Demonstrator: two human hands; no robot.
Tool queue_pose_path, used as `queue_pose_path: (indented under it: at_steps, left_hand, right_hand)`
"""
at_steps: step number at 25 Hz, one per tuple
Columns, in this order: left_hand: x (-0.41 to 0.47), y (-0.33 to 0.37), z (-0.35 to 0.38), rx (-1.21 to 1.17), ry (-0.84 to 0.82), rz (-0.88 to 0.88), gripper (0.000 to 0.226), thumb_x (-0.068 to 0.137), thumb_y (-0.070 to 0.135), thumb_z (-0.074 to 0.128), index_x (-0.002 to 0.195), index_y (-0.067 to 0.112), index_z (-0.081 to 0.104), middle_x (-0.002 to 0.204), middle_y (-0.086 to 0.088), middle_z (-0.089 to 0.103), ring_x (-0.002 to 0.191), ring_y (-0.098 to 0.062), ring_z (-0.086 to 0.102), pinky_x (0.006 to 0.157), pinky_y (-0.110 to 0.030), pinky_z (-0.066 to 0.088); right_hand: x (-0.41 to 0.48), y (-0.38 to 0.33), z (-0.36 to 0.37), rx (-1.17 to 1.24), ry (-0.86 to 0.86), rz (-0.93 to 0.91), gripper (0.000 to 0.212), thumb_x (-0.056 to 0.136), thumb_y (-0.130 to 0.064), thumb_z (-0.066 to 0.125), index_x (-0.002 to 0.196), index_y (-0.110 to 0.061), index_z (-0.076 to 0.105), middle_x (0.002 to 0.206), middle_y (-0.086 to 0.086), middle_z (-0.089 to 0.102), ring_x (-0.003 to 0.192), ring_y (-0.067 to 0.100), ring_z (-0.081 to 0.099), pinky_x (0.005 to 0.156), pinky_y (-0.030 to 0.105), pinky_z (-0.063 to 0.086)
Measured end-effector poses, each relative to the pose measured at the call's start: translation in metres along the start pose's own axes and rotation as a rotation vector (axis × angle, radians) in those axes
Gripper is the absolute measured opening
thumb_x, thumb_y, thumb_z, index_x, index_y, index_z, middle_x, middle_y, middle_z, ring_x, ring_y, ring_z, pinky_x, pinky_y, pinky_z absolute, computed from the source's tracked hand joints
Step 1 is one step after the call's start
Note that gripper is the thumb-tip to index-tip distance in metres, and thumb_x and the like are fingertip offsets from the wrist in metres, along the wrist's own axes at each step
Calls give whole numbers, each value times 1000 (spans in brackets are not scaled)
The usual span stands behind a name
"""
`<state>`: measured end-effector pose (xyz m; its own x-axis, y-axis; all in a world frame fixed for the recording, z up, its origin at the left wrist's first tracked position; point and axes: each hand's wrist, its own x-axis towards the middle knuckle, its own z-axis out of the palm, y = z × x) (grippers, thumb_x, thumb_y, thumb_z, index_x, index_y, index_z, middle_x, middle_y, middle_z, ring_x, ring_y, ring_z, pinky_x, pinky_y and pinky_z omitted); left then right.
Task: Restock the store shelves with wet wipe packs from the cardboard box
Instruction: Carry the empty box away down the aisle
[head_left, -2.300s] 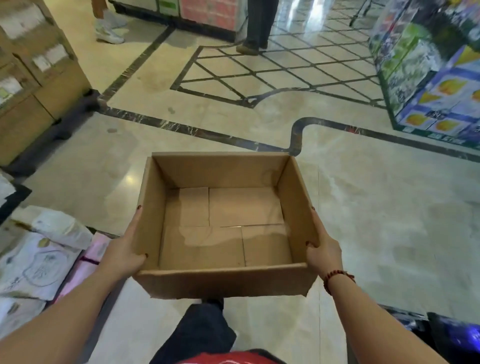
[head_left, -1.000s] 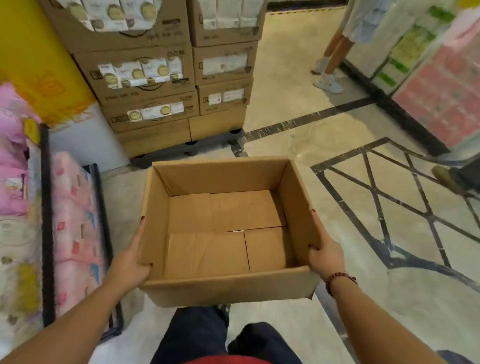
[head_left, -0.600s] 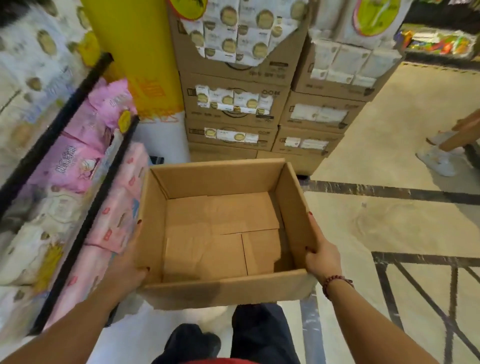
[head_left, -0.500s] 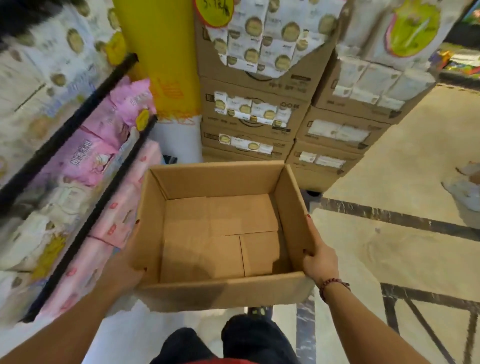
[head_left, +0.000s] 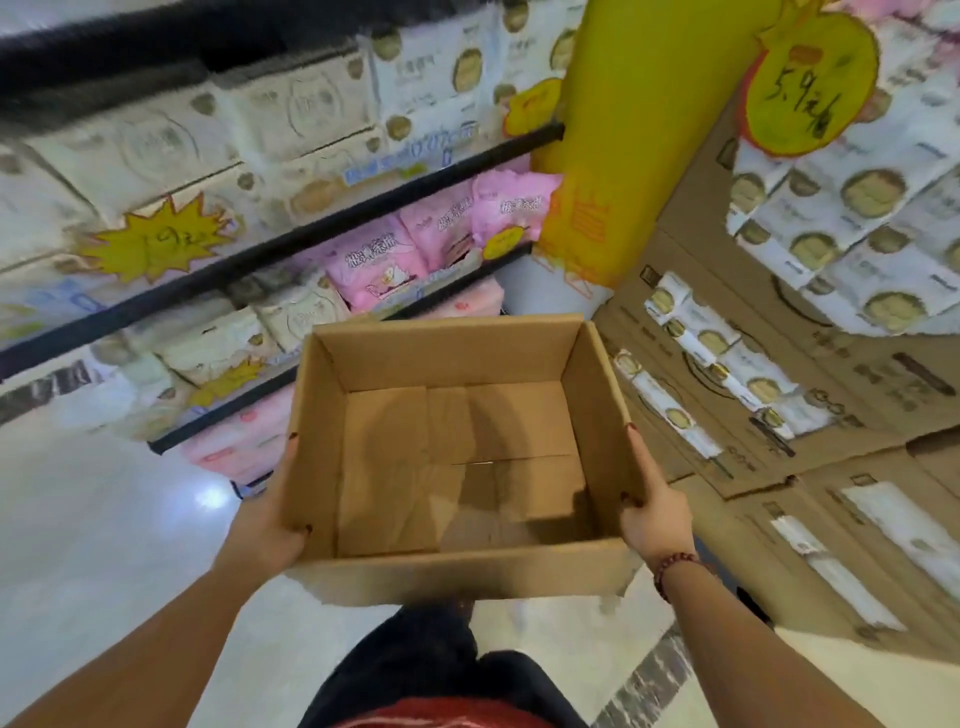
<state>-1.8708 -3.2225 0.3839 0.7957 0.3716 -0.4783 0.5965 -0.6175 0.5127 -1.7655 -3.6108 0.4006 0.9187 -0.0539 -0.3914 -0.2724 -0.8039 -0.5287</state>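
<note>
The shelves (head_left: 311, 228) now fill 9 to 12 o'clock, closer than half a second ago. Stacked cartons (head_left: 779, 467) crowd 1 to 4 o'clock, where floor (head_left: 93, 561) showed. The cardboard box (head_left: 457, 571) stays at centre, bottom bare, with the left hand (head_left: 265, 525) and right hand (head_left: 652, 514) gripping its side walls, fingers (head_left: 643, 460) clamped outside, thumbs over the rims. Blur smears most wet wipe packs (head_left: 374, 262) at 11 o'clock.
</note>
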Motion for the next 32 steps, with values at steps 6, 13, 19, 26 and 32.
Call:
queue_pose_path:
  at_steps: [6,13,19,26,32]
  left_hand:
    - [-2,9,1,-100,45,-217,108,73,3,57,144,53,-8,93,-11,63,74,-25,57,61,-29,47]
    - [-47,52,68,-228,223,-355,106,80,4,59,146,52,-10,129,-12,55,104,-34,57,84,-41,51]
    - [-75,71,130,-306,283,-498,113,77,-1,58,140,61,-12,117,-15,58,92,-33,57,78,-40,55]
    - [-26,32,196,-276,273,-581,111,76,-6,55,146,52,-10,96,-12,59,74,-27,55,65,-32,47]
    - [57,-41,299,-293,275,-595,107,79,-4,59,149,46,-5,95,-13,57,61,-13,50,50,-21,40]
  right_hand:
    - [75,-36,-13,-97,-108,-160,92,84,2,43,145,-55,6,71,5,61,60,22,58,52,29,46]
    - [147,-32,-38,-180,-235,-319,91,85,2,44,143,-59,9,69,11,60,54,24,54,49,28,44]
    - [181,-11,-42,-261,-370,-365,94,86,3,42,139,-65,5,92,9,65,66,26,60,60,34,53]
    - [226,39,47,-235,-354,-347,86,93,-2,47,142,-62,7,117,14,63,83,33,64,76,40,57]
    - [285,116,167,-219,-296,-417,82,93,2,51,148,-47,14,134,13,55,92,34,64,79,39,56]
